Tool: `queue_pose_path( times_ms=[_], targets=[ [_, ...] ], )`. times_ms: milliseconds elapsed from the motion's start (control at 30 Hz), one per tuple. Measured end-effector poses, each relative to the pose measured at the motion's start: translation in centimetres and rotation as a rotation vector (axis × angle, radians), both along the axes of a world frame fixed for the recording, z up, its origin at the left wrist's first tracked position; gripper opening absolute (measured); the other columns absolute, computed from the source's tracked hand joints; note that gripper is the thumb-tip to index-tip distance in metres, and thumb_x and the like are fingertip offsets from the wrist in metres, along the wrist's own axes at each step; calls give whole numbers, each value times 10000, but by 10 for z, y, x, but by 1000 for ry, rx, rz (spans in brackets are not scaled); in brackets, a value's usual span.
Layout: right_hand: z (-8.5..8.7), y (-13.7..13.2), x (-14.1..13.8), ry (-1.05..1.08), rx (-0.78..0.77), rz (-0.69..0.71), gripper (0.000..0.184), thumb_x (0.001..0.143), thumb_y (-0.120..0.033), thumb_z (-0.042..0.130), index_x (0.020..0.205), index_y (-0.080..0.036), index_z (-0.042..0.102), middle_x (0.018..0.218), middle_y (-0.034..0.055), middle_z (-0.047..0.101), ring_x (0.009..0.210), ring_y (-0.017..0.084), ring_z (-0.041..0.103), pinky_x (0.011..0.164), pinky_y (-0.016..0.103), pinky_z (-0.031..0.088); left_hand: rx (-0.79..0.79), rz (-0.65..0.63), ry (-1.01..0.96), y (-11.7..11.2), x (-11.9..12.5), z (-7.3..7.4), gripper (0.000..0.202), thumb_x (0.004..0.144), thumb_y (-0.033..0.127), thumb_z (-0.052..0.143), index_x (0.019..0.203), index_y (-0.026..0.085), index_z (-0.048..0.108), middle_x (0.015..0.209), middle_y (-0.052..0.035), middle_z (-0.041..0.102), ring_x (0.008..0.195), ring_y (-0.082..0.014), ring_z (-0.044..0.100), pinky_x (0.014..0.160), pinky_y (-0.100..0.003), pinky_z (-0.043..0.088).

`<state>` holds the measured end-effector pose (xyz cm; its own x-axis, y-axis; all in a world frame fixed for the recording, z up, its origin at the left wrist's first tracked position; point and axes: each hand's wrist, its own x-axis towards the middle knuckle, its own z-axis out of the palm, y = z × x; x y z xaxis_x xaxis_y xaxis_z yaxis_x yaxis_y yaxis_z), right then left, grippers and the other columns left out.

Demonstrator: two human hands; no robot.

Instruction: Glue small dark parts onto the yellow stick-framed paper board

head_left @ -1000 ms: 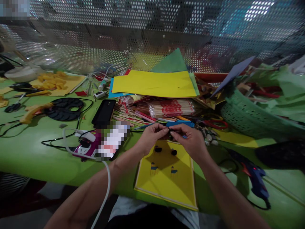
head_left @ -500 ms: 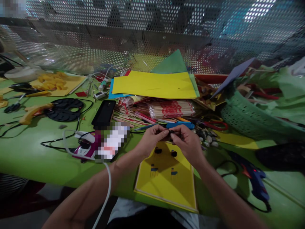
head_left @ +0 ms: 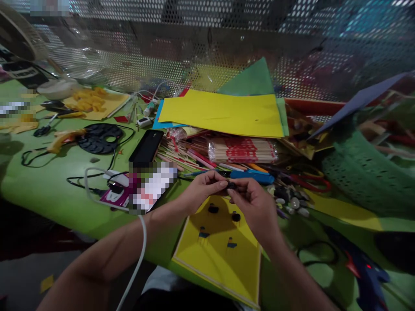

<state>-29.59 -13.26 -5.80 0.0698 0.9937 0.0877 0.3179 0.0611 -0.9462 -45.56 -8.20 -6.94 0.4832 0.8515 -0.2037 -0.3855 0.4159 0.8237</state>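
Note:
My left hand and my right hand meet above the far edge of a yellow board. Pinched between the fingertips of both is a small dark piece, perhaps a pebble; its kind is too small to make out. The board has a pale edging. On it sit two black pebble-like pieces near the top and two small blue shapes with thin drawn lines lower down. Just beyond my fingers lies a blue tool, partly hidden by other things.
A blue glue gun rests at right, near a green basket and loose pebbles. Packed sticks lie under yellow sheets. At left are a phone, a purple power strip, a white cable and a yellow glue gun.
The view has turned slightly to the left and tilted, so the scene sits differently. Both hands keep their pinch on the small dark piece, with little finger movement.

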Motion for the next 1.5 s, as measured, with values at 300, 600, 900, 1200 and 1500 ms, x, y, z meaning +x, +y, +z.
queue_pose_path(
  times_ms=[300,600,900,1200,1500],
  targets=[
    [-3,0,1,-241,85,-11,112,852,-282,591,934,-219,635,757,21,707,630,165,652,594,269,511,30,-40,97,3,1,-4,332,658,359,820,745,131,594,693,-1,644,618,-77,572,608,-191,432],
    [-1,0,-8,208,24,-25,178,802,-300,643,939,-192,606,755,-14,642,601,123,605,589,265,528,35,-26,-21,-4,1,3,352,640,346,834,778,138,585,702,5,652,644,-102,621,684,-237,483],
    [4,-1,-6,272,62,-33,218,765,-320,704,929,-197,632,755,-23,639,577,114,601,584,266,523,61,-24,-94,-10,3,10,357,634,360,829,775,140,586,715,12,639,663,-112,619,726,-265,492],
    [5,-8,-3,169,92,-16,154,822,-280,642,961,-216,636,801,-9,638,627,122,575,609,261,498,117,-93,-65,-7,1,6,361,655,381,813,803,141,588,732,6,642,676,-107,604,703,-242,454],
    [3,-1,1,207,73,32,189,821,-300,645,984,-206,636,818,-17,620,619,103,570,595,243,485,90,-69,-83,-5,5,-1,403,608,387,843,774,136,576,713,6,638,666,-105,606,710,-244,457]
  ],
)
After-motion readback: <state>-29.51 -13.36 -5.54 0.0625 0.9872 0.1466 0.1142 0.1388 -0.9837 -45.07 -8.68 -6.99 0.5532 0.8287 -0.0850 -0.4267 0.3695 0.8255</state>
